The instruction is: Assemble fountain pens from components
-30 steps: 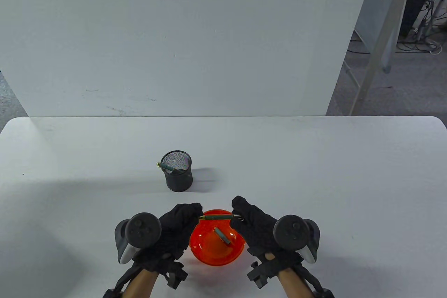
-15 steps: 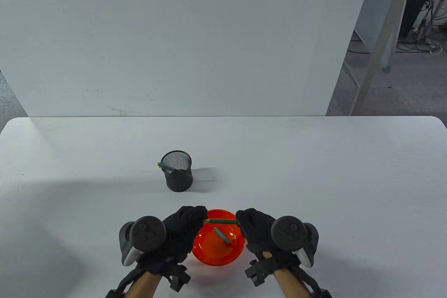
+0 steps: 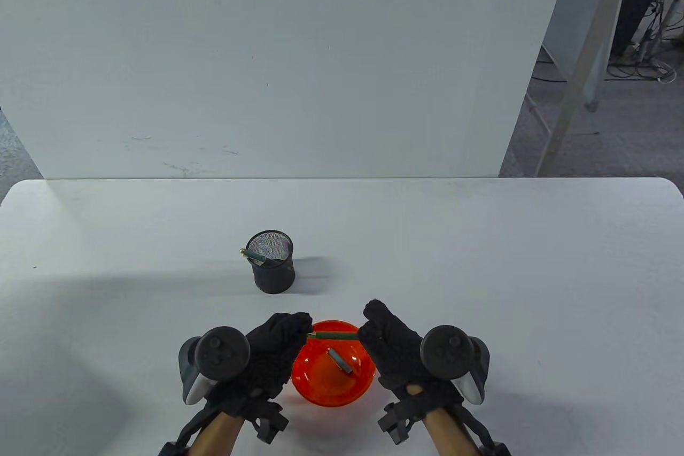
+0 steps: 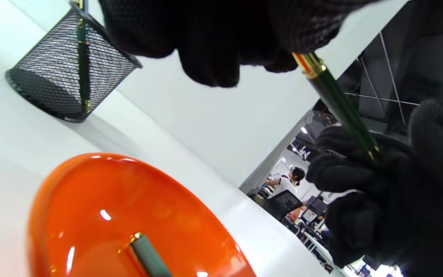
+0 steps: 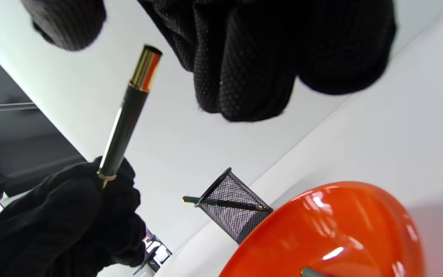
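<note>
My left hand [image 3: 300, 325] grips one end of a dark green pen barrel [image 3: 331, 335] with gold trim and holds it level above the far rim of the orange bowl [image 3: 323, 389]. My right hand [image 3: 368, 329] is at the barrel's other end. In the right wrist view the barrel's [image 5: 123, 119] gold end stands free, a small gap from my right fingers [image 5: 244, 77], with the thumb apart. In the left wrist view the barrel [image 4: 337, 104] comes out from under my left fingers [image 4: 221, 57]. A loose green pen part [image 3: 340, 361] lies in the bowl.
A black mesh cup [image 3: 273, 274] stands on the white table beyond the bowl, slightly left, with a green pen [image 3: 256, 256] leaning in it. A white board stands upright behind the table's far edge.
Both hands and the barrel dipped toward me, then moved back up over the bowl's far rim. My right thumb now stands raised off the barrel's end.
</note>
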`<state>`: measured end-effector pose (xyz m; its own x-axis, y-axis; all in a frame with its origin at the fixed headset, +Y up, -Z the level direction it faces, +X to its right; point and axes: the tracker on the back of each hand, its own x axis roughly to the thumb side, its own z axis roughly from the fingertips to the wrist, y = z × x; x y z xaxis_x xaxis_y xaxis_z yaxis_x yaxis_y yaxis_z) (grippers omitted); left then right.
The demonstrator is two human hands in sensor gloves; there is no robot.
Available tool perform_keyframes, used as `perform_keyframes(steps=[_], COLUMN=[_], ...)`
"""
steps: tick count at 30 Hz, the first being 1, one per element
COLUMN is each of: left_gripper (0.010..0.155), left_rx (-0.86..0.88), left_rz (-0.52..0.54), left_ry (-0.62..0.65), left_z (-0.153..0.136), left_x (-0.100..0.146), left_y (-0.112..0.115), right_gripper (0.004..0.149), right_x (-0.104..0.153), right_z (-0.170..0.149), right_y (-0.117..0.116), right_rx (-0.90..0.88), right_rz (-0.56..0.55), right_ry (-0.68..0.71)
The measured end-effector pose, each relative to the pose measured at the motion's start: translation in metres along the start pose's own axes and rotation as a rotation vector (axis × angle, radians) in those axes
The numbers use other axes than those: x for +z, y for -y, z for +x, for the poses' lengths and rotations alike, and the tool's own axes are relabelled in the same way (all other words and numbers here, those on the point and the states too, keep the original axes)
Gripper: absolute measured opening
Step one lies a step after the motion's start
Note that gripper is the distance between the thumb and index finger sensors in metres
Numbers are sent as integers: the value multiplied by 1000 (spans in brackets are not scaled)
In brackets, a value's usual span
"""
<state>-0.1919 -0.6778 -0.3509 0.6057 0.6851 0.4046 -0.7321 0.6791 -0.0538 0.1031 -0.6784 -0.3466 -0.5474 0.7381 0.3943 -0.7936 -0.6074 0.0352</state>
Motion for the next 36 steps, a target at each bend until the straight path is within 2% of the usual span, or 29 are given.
perform_keyframes(steps=[6,8,13,15,20,30,33,36], left_gripper=[47,47,47,47,47,47,47,47], left_rx=[-1,-9,-20,-8,-10,-8,-12,13], left_rz=[-2,-2,-5,-7,-6,-22,-9,5], left_ry=[6,18,30,31,44,57,44,11], left_z=[2,4,6,6,8,12,10,3], left_x=[0,1,1,1,2,1,1,1], left_y=[1,1,2,3,3,8,6,1], right_gripper=[62,59,46,45,47,56,67,75], right_x=[1,2,2,2,2,2,1,1], right_z=[8,9,8,7,5,-6,-6,-5], right_y=[0,1,0,-2,-5,-2,-4,-4], right_rx=[79,95,97,79,95,4,-40,-59], right_rz=[-33,-67,-66,-73,-68,-112,-48,-38], right_ry=[63,66,60,51,35,-41,-45,-24])
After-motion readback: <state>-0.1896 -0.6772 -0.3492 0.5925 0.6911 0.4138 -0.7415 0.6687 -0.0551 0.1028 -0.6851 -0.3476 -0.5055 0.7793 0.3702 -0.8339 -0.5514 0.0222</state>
